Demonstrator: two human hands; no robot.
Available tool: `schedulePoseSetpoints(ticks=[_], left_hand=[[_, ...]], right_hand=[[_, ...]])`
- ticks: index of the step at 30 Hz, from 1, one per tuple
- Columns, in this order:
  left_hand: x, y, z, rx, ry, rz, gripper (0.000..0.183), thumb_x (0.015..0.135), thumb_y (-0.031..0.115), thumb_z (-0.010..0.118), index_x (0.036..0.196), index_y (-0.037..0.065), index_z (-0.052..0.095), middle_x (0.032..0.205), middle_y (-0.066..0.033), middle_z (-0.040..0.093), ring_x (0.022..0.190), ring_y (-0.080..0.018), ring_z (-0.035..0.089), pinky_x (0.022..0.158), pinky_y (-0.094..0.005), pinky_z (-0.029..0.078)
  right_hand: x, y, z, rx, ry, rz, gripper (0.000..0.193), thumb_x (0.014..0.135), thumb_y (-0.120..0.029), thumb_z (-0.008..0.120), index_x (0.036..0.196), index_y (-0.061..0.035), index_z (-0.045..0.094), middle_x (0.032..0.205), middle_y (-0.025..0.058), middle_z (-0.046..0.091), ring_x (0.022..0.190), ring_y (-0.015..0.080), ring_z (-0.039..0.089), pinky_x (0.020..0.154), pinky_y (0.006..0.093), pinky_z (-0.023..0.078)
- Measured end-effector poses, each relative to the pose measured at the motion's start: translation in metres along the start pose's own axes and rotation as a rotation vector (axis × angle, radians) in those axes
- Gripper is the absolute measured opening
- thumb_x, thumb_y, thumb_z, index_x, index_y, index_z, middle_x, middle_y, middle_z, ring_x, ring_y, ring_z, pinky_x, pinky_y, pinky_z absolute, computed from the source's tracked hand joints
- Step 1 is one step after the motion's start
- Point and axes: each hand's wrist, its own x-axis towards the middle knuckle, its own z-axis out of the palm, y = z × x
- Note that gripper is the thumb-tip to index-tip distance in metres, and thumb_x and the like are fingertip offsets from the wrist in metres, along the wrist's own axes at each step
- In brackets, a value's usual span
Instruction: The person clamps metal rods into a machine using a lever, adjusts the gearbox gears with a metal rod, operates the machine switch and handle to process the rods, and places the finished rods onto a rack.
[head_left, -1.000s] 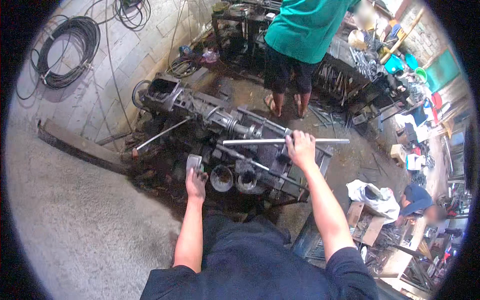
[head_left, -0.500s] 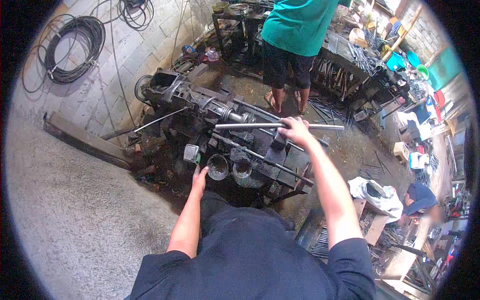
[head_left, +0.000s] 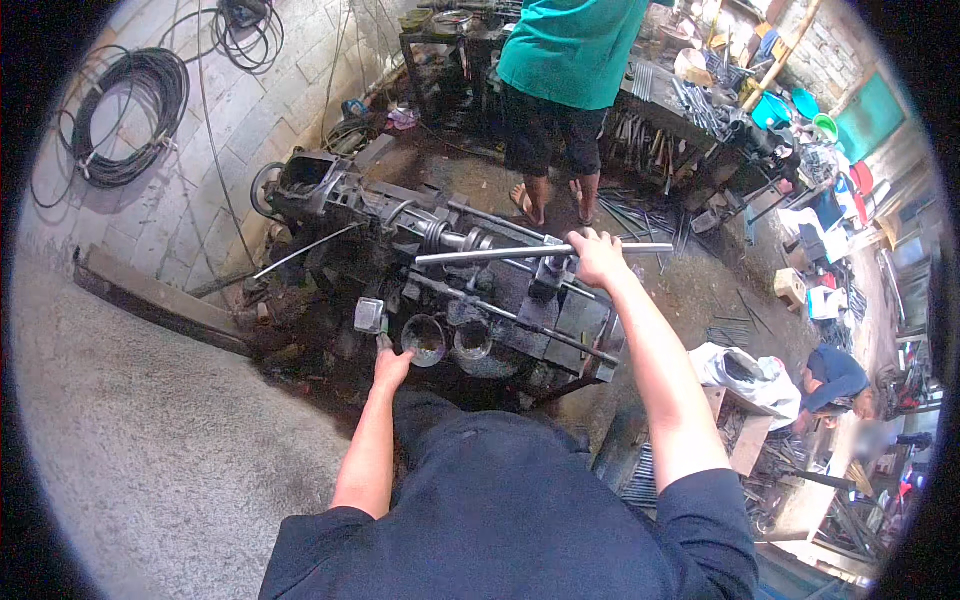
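Note:
My right hand [head_left: 598,257] is closed round a long bare metal rod [head_left: 490,252], gripping it right of its middle. The rod lies crosswise above a dark, greasy lathe [head_left: 520,290], its right end a little higher in the picture than its left. My left hand [head_left: 392,366] is low beside the near side of the machine, thumb spread away from the fingers. Its fingertips reach a small green piece [head_left: 384,338] under a pale square box [head_left: 369,315]; whether they touch it is hard to see. Close to that thumb is a round metal bowl [head_left: 424,340], with a second bowl [head_left: 472,340] beside it.
Beyond the lathe a person in a green shirt [head_left: 570,55] stands at a workbench [head_left: 665,110] heaped with metal rods. Another person [head_left: 838,380] crouches at the right near a white sack [head_left: 745,380]. A beam [head_left: 160,300] and coiled cable [head_left: 130,118] are at the left.
The rod has tilted slightly, left end lower and right end higher. My left hand's thumb has spread out while its fingers moved up at the green piece. The whole view has shifted a little.

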Motion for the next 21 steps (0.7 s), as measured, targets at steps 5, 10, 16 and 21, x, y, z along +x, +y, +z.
schedulePoseSetpoints(ticks=[5, 10, 16, 21], left_hand=[[0.013, -0.023, 0.011, 0.139, -0.167, 0.025, 0.116, 0.070, 0.044, 0.074, 0.145, -0.009, 0.003, 0.153, -0.0283, 0.002, 0.144, -0.0320, 0.010, 0.115, -0.0330, 0.019], [0.006, -0.006, 0.007, 0.154, -0.157, 0.017, 0.118, 0.070, 0.045, 0.074, 0.145, -0.010, 0.000, 0.152, -0.0310, -0.003, 0.144, -0.0340, 0.007, 0.116, -0.0330, 0.016], [0.008, 0.002, 0.002, 0.257, -0.084, 0.091, 0.108, 0.076, 0.039, 0.070, 0.144, -0.011, 0.003, 0.151, -0.0324, -0.001, 0.139, -0.0385, 0.024, 0.111, -0.0360, 0.030], [0.006, 0.010, -0.002, 0.379, -0.127, -0.010, 0.108, 0.077, 0.042, 0.069, 0.145, -0.009, 0.001, 0.152, -0.0289, 0.003, 0.126, -0.0403, 0.045, 0.104, -0.0412, 0.040]], right_hand=[[-0.005, -0.009, 0.004, -0.038, 0.061, 0.054, 0.051, 0.077, -0.015, 0.061, 0.126, -0.0259, 0.050, 0.137, 0.0152, 0.043, 0.127, 0.0376, 0.041, 0.105, 0.0564, 0.029], [-0.007, -0.008, 0.004, -0.007, 0.068, 0.057, 0.051, 0.078, -0.019, 0.060, 0.127, -0.0273, 0.048, 0.140, 0.0176, 0.040, 0.128, 0.0379, 0.041, 0.106, 0.0567, 0.026], [-0.002, -0.016, -0.001, -0.410, 0.222, -0.033, 0.036, 0.079, -0.022, 0.060, 0.114, -0.0171, 0.058, 0.107, 0.0146, 0.064, 0.112, 0.0354, 0.055, 0.105, 0.0573, 0.027], [0.007, -0.065, 0.001, -0.062, 0.047, 0.039, 0.042, 0.080, -0.023, 0.060, 0.121, -0.0140, 0.057, 0.117, 0.0134, 0.060, 0.114, 0.0325, 0.055, 0.097, 0.0525, 0.038]])
